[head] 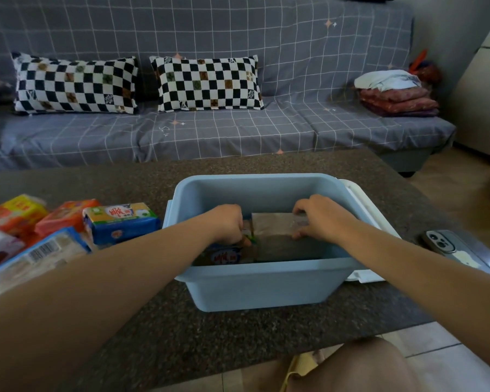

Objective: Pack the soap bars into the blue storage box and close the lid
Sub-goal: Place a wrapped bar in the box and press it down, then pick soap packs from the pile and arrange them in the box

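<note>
I see blue box (262, 290) open, right half free | left hand (230, 223) gripping soap bar (227, 254) | right hand (320, 217) pinching grey packet (280, 236) inside.

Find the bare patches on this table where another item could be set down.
Free: the table in front of the blue box, and the strip behind it toward the sofa. Crowded: the left edge with soap packs; the phone on the right.
</note>
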### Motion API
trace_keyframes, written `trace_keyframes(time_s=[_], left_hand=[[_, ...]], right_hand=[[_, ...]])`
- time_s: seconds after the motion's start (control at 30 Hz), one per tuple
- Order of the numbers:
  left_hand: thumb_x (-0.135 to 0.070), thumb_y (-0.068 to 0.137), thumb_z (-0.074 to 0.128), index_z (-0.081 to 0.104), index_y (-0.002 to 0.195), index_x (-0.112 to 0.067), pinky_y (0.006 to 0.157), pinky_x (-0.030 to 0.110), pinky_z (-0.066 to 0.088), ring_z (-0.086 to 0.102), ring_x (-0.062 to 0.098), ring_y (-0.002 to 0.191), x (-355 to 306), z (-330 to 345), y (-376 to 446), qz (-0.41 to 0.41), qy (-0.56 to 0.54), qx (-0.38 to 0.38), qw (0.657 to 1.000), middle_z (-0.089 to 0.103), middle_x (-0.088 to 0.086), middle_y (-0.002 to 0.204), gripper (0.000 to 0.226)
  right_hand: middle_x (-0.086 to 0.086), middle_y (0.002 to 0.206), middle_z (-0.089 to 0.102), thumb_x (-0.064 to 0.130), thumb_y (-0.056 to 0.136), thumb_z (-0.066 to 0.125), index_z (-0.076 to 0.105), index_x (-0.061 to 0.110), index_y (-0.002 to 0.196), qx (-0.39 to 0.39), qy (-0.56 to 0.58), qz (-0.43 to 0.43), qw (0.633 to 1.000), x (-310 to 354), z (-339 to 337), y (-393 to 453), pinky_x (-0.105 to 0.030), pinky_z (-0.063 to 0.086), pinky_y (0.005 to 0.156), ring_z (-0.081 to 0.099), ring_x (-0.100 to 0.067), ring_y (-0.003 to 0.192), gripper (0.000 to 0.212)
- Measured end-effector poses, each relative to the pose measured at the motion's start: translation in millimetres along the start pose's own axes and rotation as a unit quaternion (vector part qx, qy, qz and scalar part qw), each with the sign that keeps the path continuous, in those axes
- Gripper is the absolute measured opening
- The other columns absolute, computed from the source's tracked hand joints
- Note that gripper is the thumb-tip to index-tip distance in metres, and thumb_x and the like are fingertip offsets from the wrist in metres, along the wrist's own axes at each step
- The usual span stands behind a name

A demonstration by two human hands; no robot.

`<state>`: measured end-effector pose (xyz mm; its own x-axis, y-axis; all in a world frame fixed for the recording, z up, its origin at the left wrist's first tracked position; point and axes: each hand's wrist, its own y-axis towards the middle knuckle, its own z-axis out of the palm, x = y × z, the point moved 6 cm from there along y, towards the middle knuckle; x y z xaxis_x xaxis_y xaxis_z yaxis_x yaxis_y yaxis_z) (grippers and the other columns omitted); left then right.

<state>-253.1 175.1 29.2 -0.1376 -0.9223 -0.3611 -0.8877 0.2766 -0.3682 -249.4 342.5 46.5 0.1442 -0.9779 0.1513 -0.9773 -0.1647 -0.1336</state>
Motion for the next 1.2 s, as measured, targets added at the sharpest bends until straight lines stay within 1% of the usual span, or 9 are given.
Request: trace_keyframes(time_s=[0.13,0.3,0.47,0.57,0.7,0.8,0.97,1.1,1.2], left_hand=[[-0.035,0.081,0.070,0.071,0.102,-0.011,0.085,0.034,0.050,0.062,0.022,0.098,2.1,-5.8,-2.3,-0.029,-0.031,0.030,0.999,0.069,0.009,0.106,0.032],[-0.030,0.093,0.055,0.067,0.097,-0.016,0.091,0.037,0.052,0.064,0.020,0.099,-2.4,-26.7,-22.4,-0.011,-0.191,0.015,0.981,0.068,0.007,0.105,0.019],[-0.018,0.094,0.054,0.061,0.092,-0.017,0.066,0.021,0.055,0.066,0.013,0.083,4.7,-57.4,-59.5,0.046,-0.333,-0.079,0.939,0.067,0.006,0.095,0.007],[-0.016,0.093,0.055,0.061,0.086,-0.022,0.060,0.018,0.054,0.067,0.009,0.079,22.1,-68.0,-87.0,0.064,-0.360,-0.135,0.921,0.068,0.001,0.090,0.012],[-0.015,0.092,0.056,0.062,0.083,-0.027,0.076,0.031,0.058,0.068,0.012,0.083,59.1,-76.5,-126.7,0.050,-0.366,-0.225,0.902,0.069,0.000,0.088,0.016],[-0.016,0.093,0.055,0.061,0.082,-0.029,0.077,0.032,0.058,0.067,0.017,0.087,89.5,-78.4,-153.8,0.022,-0.341,-0.278,0.898,0.070,0.003,0.090,0.018],[-0.010,0.093,0.054,0.059,0.081,-0.028,0.072,0.030,0.056,0.066,0.019,0.086,134.5,-75.1,-180.6,-0.022,-0.347,-0.317,0.882,0.068,0.010,0.093,0.023],[-0.005,0.092,0.051,0.062,0.090,-0.019,0.080,0.042,0.054,0.066,0.024,0.085,167.1,-65.6,-185.1,-0.060,-0.352,-0.331,0.873,0.068,0.009,0.087,0.018],[-0.009,0.093,0.052,0.063,0.095,-0.018,0.077,0.041,0.054,0.065,0.025,0.088,188.3,-55.8,-180.1,-0.095,-0.360,-0.336,0.865,0.068,0.008,0.096,0.014]], right_hand=[[-0.007,0.122,0.060,0.029,0.077,0.072,0.056,0.017,0.122,0.016,0.022,0.006,1.000,1.6,-2.8,-1.2,-0.032,0.043,0.092,0.056,-0.022,0.107,0.049],[-0.003,0.125,0.060,0.032,0.081,0.067,0.057,0.021,0.122,-0.019,0.139,-0.019,0.990,12.4,-18.7,-7.6,-0.031,0.045,0.092,0.056,-0.017,0.108,0.044],[0.000,0.104,0.064,0.036,0.083,0.064,0.063,0.024,0.111,-0.109,0.266,-0.046,0.957,43.7,-39.1,-23.3,-0.033,0.051,0.080,0.058,-0.012,0.090,0.031],[0.001,0.099,0.066,0.035,0.083,0.063,0.065,0.024,0.105,-0.137,0.318,-0.062,0.936,72.7,-43.7,-34.4,-0.033,0.052,0.079,0.060,-0.012,0.089,0.025],[0.008,0.090,0.065,0.036,0.086,0.060,0.065,0.029,0.099,-0.161,0.360,-0.106,0.913,120.3,-43.1,-49.1,-0.018,0.048,0.066,0.059,-0.002,0.078,0.016],[0.017,0.085,0.063,0.038,0.087,0.056,0.064,0.033,0.098,-0.160,0.384,-0.136,0.899,161.6,-39.7,-57.4,-0.013,0.046,0.066,0.059,0.002,0.080,0.014],[0.010,0.089,0.065,0.029,0.091,0.054,0.064,0.026,0.106,-0.140,0.441,-0.178,0.869,228.1,-24.3,-59.9,-0.032,0.057,0.075,0.064,-0.008,0.086,0.019],[0.001,0.104,0.063,0.034,0.091,0.052,0.059,0.023,0.113,-0.129,0.410,-0.171,0.887,258.5,-1.3,-49.7,-0.033,0.056,0.078,0.063,-0.013,0.091,0.026],[0.002,0.109,0.059,0.032,0.091,0.051,0.053,0.023,0.121,-0.113,0.393,-0.125,0.904,267.3,21.7,-35.7,-0.030,0.055,0.079,0.061,-0.011,0.091,0.031]])
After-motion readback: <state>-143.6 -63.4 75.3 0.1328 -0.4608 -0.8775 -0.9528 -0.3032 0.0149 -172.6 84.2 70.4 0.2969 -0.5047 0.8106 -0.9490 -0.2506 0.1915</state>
